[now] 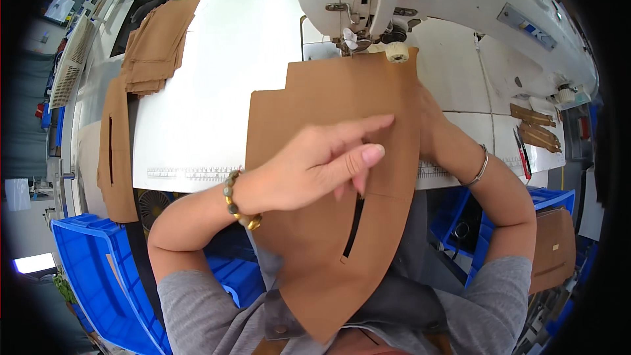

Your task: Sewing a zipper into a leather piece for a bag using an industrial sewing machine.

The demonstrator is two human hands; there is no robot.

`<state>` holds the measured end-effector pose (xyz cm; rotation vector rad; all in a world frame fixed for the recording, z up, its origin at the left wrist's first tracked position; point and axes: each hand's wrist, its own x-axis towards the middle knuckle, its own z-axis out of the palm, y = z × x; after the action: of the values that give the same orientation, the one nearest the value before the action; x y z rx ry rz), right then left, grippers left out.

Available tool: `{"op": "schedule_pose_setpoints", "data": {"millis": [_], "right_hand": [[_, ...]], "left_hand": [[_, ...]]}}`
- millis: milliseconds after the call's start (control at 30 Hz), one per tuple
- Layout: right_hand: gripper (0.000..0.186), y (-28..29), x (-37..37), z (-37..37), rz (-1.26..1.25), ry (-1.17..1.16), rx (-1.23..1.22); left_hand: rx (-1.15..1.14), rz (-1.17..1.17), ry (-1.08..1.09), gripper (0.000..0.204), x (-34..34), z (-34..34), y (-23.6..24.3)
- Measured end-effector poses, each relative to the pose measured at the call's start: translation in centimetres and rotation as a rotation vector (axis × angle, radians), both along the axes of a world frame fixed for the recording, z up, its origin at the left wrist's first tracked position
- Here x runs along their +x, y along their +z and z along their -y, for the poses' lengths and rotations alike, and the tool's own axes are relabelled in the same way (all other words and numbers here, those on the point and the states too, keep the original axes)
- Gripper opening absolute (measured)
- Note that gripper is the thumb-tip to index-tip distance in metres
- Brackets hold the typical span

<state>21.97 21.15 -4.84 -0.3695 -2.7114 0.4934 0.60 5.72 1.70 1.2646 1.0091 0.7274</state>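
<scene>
A large brown leather-like panel (315,108) with a stepped upper left corner and a dark slit runs from the sewing machine's needle area (351,43) down over my lap. Across its front reaches my left hand (328,158), index finger and thumb stretched out and the other fingers partly tucked below. It looks open, with nothing pinched in it. My right hand (429,121) is at the panel's right edge, partly behind it. Its fingers are hidden there, so their grip cannot be seen. The panel's upper edge lies beside the machine's presser foot and white roller.
Brown pieces (154,46) lie stacked at the far left, and a slit strip (113,151) hangs nearby. Small brown strips (539,137) and a red-handled tool (524,158) lie at right. Blue bins (98,269) stand below the white table (217,92).
</scene>
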Motion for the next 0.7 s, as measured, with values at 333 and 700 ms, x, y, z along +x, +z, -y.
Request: {"op": "schedule_pose_setpoints", "data": {"millis": [333,700], "right_hand": [[0.073,-0.6,0.0,0.2,0.014,-0.018,0.162],[0.065,0.1,0.0,0.2,0.030,-0.026,0.126]], "left_hand": [[0.728,-1.054,0.146,0.065,-0.9,-1.9,-4.9],[0.847,-1.117,0.203,0.054,-1.6,-3.6,-5.3]]}}
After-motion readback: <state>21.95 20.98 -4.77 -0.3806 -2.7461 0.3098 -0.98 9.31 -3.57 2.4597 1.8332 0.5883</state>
